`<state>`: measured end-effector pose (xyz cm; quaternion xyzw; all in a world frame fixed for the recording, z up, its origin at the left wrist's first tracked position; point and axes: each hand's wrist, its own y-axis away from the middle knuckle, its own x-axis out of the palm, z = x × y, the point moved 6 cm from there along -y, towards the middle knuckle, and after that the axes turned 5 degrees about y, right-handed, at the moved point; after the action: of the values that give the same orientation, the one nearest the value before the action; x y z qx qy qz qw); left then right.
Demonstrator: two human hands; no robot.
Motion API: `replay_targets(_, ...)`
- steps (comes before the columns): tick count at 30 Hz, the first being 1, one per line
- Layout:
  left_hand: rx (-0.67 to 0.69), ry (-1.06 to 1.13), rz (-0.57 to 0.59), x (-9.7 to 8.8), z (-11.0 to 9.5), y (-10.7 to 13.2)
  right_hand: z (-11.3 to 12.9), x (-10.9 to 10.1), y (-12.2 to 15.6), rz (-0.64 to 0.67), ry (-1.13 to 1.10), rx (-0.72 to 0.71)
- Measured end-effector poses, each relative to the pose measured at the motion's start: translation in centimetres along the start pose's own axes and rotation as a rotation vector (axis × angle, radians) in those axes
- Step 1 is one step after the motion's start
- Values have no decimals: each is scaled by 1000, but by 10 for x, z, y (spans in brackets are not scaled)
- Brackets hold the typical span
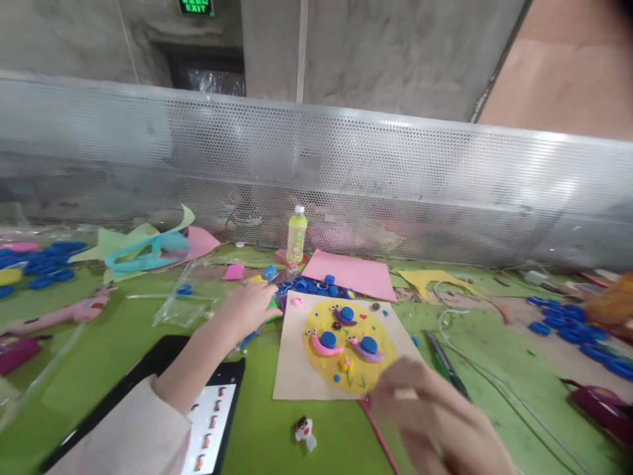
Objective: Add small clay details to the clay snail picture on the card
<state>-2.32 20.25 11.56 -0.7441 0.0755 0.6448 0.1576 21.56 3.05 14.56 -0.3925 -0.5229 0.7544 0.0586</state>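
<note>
Card point(291, 376) is placed mid-table point(257, 448), disc point(321, 369) centred on it. Three snail figures point(328, 341) are set on the disc: one behind, two side by side in front. Figurine point(305, 432) is placed before the card's near edge. Tablet point(217, 422) is laid front left, partly covered by the left sleeve point(123, 439). Bottle point(296, 237) is stood behind the card; caps point(311, 286) are piled between. Flat sheet point(351, 274) is laid right of the bottle. Cutter point(448, 366) is laid right of the card, cable point(489, 373) further right. More caps point(568, 323) are heaped far right. Everything is backed by the perforated barrier point(346, 178).
</note>
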Motion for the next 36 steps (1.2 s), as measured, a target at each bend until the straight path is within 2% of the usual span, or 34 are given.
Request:
replay_targets(2, 4, -65, -15, 14, -14, -2, -41, 4, -11, -13, -5, 66)
replay_targets(3, 13, -91, -27, 18, -22, -1, -64, 3, -14, -63, 10, 128)
replay_targets(5, 53, -123, -56, 24, -36, 2, -108, 3, -12, -133, 78, 241)
replay_targets(7, 98, -133, -84, 28, -48, 5, -145, 8, -4, -147, 149, 344)
replay_targets(9, 134, -126, -94, 33, -57, 7, -174, 19, 7, -45, 203, 429)
replay_targets(11, 155, -106, -82, 38, -63, 6, -195, 34, 20, 111, 254, 507)
replay_targets(14, 85, -82, -67, 39, -60, 3, -220, 52, 43, 345, 330, 660)
replay_targets(18, -144, -19, -27, 36, -36, 1, -242, 68, 72, 570, 354, 850)
replay_targets(23, -242, 201, 110, 50, -17, 4, -264, 80, 87, 681, 279, 997)
replay_targets(28, -310, 467, 83, 59, -9, 2, -273, 88, 90, 664, 112, 1071)
replay_targets(36, -451, 884, 48, 62, -2, -1, -260, 89, 78, 547, -164, 1072)
